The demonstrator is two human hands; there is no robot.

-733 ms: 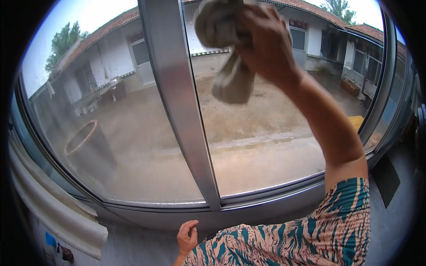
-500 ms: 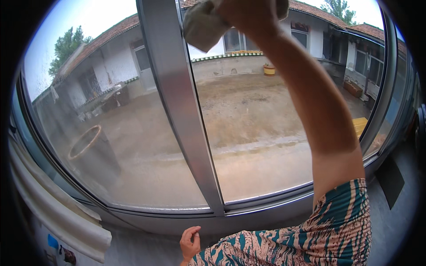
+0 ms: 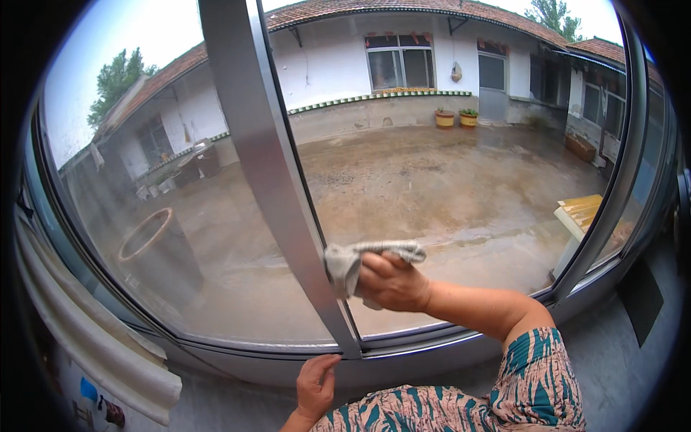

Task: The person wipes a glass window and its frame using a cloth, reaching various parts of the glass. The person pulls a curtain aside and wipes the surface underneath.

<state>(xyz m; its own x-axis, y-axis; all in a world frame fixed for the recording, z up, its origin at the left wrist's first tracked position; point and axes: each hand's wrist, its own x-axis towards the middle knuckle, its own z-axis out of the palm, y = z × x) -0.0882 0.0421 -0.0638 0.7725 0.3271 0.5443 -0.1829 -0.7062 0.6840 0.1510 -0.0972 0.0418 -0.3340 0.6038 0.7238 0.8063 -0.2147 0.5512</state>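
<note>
The right hand [image 3: 396,284] grips a grey cloth [image 3: 342,270] in its fingers at the metal mullion [image 3: 285,180], toward 6 o'clock from centre. At the cloth's 7 o'clock, the left hand [image 3: 315,387] bends its fingers; whether closed cannot be told.

1. The 2 hands are well apart, the right hand [image 3: 392,281] higher.
2. Its fingers are curled in a grip, knuckles toward the left.
3. The right forearm [image 3: 468,306] runs leftward and slightly up from a bent right elbow [image 3: 540,313].
4. The left hand [image 3: 315,381] is low, fingers loosely bent, above the left wrist [image 3: 302,415].
</note>
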